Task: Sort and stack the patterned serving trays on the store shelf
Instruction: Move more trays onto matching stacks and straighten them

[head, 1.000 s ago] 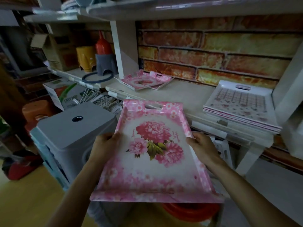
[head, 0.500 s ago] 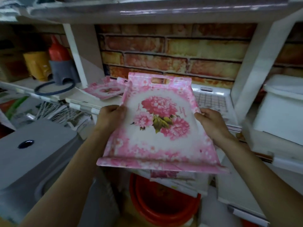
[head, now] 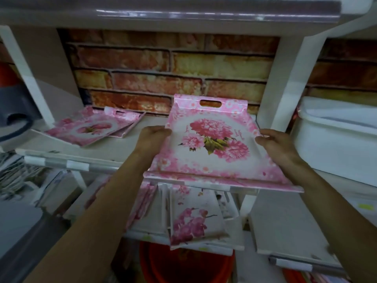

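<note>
Pink peony tray point(head: 212, 148) held by both side rims over the right of the shelf point(head: 126, 149).
The left hand point(head: 152, 137) curls round its 9 o'clock rim and the right hand point(head: 275, 146) clasps the 3 o'clock rim. Its handle slot points to 12, toward the brick backing point(head: 163, 68). Whether it rests on anything cannot be told. A loose pile of pink trays point(head: 91, 129) lies at 9, a white bin point(head: 336, 139) at 3, and more floral trays point(head: 191, 217) at 6.
</note>
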